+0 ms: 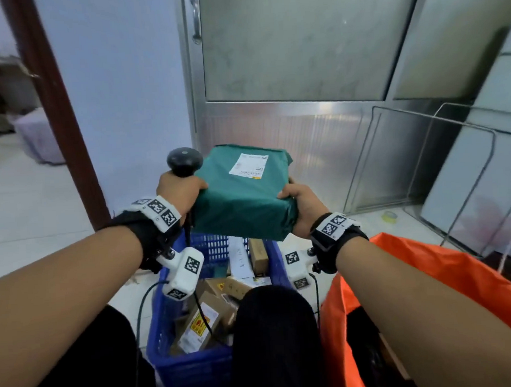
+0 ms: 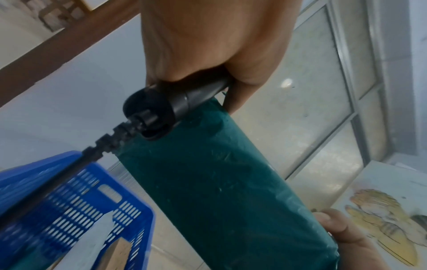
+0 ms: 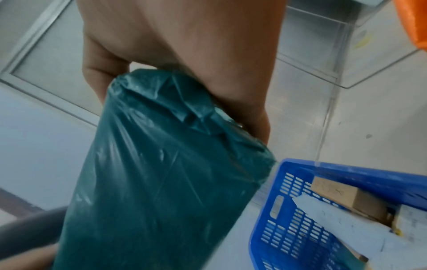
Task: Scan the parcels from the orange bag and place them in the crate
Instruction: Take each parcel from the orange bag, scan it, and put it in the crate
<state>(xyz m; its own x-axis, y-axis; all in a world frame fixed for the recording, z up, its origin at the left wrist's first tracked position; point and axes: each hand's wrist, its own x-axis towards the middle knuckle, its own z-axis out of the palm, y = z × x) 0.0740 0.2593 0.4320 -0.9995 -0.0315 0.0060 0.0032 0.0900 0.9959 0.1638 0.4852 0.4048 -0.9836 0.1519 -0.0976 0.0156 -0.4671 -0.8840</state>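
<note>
Nearest the lens: forearms and dark-trousered knees (image 1: pixel 273 334), seated over the floor.

Left to right. Left hand (image 1: pixel 178 191) is curling round the handle of a black scanner (image 1: pixel 184 161), head up, cord trailing down; the same hand is bracing the left end of the green parcel (image 1: pixel 245 194), though which fingers touch it is hidden. Right hand (image 1: pixel 303 204) is gripping the parcel's right end, thumb on top, fingers underneath.

Parcel is being held in the air between both hands, white label (image 1: pixel 249 165) facing up, long axis running hand to hand. It is hanging directly above the far end of the blue crate (image 1: pixel 192 371), so the drop looks to be straight down. The crate is already holding several cardboard boxes (image 1: pixel 202 323), so a flat spot may be tight. Both hands are equally near; the left is encumbered by the scanner.

Orange bag (image 1: pixel 424 276) is sitting open, just right of the crate.

Room: pale tiled floor (image 1: pixel 27 211), brown door frame (image 1: pixel 57 115) left, metal door with frosted glass (image 1: pixel 299 43) ahead, a wire rack (image 1: pixel 424 155) leaning at right.
</note>
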